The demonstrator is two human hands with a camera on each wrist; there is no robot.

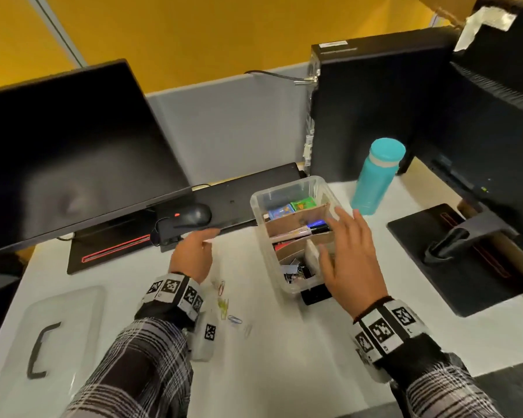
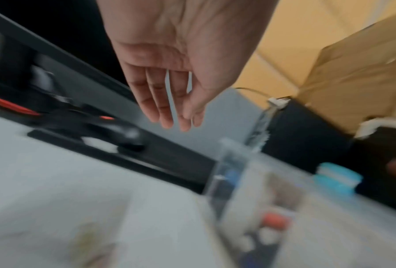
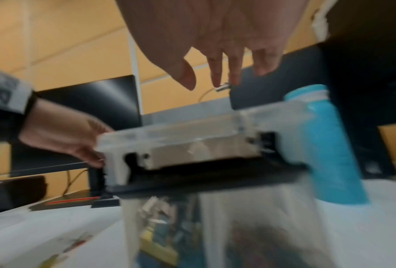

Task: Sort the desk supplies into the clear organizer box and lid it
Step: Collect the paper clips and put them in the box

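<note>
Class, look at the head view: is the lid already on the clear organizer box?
No. The clear organizer box stands open with its compartments showing, while the lid lies flat on the desk, far to its left.

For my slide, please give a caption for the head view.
Open hands, left and right, at the unlidded box; paper clips and lid remain on the desk.

head view looks down; wrist views sit low, sharing the organizer box (image 1: 296, 233).
</note>
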